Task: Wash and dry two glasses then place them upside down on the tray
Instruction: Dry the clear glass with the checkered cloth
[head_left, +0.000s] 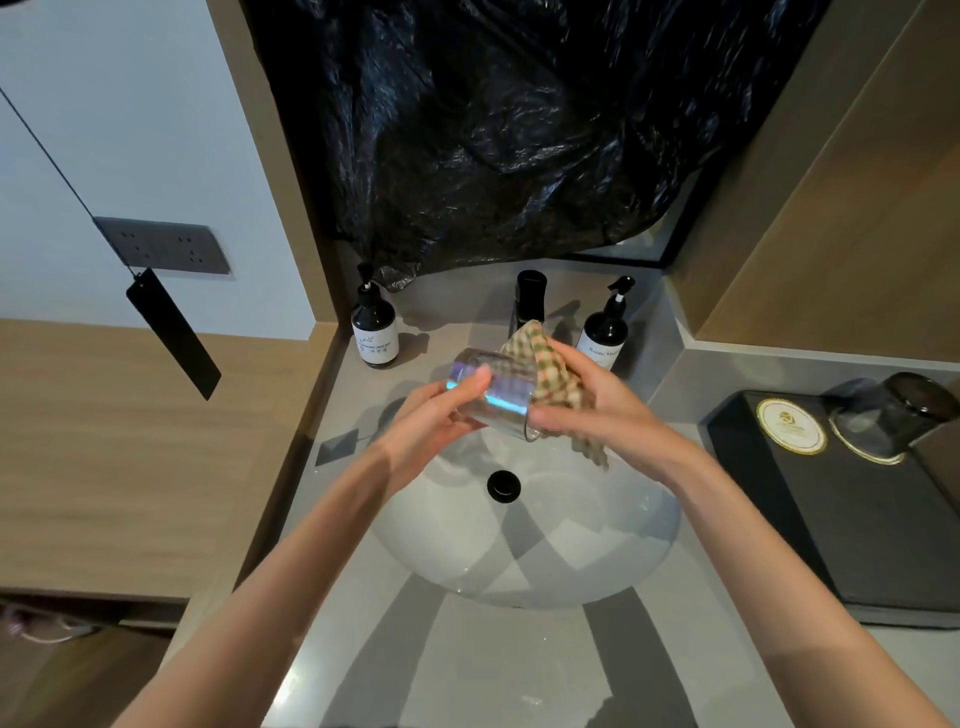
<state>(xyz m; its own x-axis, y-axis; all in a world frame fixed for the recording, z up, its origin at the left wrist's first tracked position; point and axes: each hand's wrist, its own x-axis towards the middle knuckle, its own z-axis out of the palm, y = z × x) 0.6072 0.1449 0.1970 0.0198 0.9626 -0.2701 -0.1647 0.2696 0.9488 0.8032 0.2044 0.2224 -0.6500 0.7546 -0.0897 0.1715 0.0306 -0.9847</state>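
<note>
Lying sideways, glass (503, 394), mouth toward right hand (597, 408).

Head-worn, close, downward over sink (571, 551)

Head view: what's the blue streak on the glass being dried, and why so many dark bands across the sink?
Head view, the blue streak on the glass looks like glare, not dirt, and the cloth is sharp; head view, the crossing bands over the sink are arm shadows, likely from several lights; head view, the wide lens bows the walls and stretches the second glass on the tray.
</note>
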